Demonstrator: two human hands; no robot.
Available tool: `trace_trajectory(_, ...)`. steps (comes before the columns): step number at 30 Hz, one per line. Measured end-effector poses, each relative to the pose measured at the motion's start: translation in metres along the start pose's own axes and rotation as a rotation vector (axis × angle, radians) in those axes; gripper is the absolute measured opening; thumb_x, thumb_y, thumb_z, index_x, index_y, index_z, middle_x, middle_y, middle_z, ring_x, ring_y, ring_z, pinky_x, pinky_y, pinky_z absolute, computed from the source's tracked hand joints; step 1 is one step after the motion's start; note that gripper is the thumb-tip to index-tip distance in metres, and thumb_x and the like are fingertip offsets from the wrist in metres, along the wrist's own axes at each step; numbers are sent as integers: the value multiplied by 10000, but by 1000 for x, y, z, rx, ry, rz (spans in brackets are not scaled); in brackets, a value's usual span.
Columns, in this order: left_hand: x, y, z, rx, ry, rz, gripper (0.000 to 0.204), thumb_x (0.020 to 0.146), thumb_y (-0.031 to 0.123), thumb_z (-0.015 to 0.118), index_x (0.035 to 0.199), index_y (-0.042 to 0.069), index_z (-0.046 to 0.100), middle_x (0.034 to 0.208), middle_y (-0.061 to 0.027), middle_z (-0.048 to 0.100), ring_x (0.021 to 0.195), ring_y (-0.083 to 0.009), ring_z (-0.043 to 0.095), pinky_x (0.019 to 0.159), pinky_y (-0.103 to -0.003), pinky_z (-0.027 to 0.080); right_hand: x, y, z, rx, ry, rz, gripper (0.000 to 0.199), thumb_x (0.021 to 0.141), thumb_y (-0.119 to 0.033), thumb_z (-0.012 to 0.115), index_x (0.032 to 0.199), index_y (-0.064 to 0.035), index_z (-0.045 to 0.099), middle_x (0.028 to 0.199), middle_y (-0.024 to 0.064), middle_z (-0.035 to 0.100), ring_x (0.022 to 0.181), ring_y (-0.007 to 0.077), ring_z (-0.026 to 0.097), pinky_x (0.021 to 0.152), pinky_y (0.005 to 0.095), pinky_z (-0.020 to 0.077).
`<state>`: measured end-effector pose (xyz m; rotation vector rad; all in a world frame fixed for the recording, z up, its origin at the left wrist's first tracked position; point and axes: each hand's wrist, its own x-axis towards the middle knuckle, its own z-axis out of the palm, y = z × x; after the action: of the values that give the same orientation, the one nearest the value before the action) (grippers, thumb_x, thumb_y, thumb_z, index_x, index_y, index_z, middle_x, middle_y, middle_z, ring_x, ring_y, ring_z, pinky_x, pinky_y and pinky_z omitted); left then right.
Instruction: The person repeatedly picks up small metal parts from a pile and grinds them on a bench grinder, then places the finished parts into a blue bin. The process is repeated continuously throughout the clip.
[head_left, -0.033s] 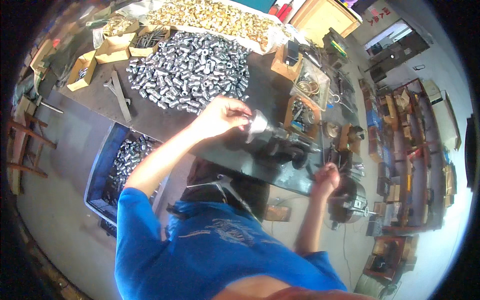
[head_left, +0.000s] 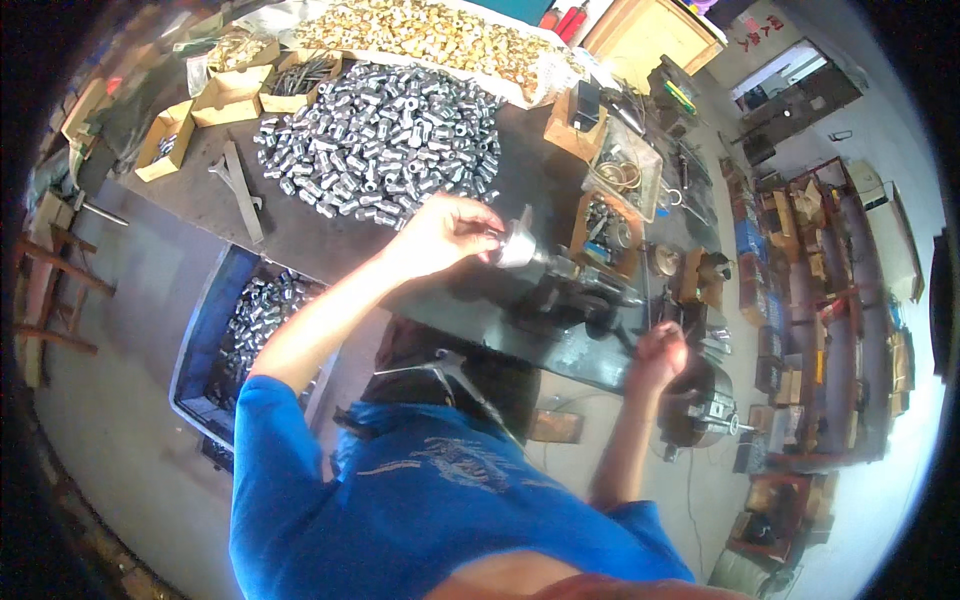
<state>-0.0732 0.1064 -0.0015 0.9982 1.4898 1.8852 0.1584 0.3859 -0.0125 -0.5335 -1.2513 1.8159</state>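
- Chuck of grey metal (head_left: 517, 247), on a small bench machine (head_left: 590, 280), sits near the front edge of a dark workbench (head_left: 315, 238).
- Left hand (head_left: 452, 236): thumb and fingertips drawn together at the chuck's left side; cannot tell whether they pinch anything.
- Right hand (head_left: 661, 353): blurred, fingers curled, near a thin rod (head_left: 647, 285); its grip cannot be made out.
- Silvery fittings (head_left: 385, 145) lie heaped beyond the left hand.
- Blue crate (head_left: 203, 330) below the bench holds similar pieces.
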Motion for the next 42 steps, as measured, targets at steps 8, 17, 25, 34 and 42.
trace_trajectory(8,-2,-1,5,24,76,39,159,817,7,611,961,-61,603,809,-85,627,682,-121,600,642,-237,497,88,26,38,-160,95,-110,174,812,-94,415,747,-6,551,535,-10,395,442,57,327,381,197,225)
trace_trajectory(17,-3,-3,5,-67,67,0,154,823,4,599,961,-63,603,808,-87,624,681,-122,593,646,-243,494,48,94,-17,-79,119,105,169,812,-171,517,719,-42,574,686,10,533,646,106,490,593,260,396)
trace_trajectory(25,-6,0,14,52,123,66,157,811,-32,591,965,-56,597,824,-70,620,725,-112,590,674,-238,492,14,76,-33,-25,134,254,158,833,-196,512,754,-62,546,643,-17,461,521,58,386,414,206,245)
trace_trajectory(34,-5,4,13,55,148,-44,161,807,17,619,951,-54,611,795,-70,621,674,-104,575,621,-234,489,35,93,-25,-29,222,258,153,804,-208,519,745,-68,530,618,-34,442,484,67,380,399,201,271)
trace_trajectory(42,-3,-6,5,-175,138,-41,190,779,44,663,930,-62,616,786,-87,623,633,-122,573,598,-248,491,94,45,27,-302,-44,-268,173,833,-104,456,745,4,558,557,-7,424,438,63,335,384,199,247)
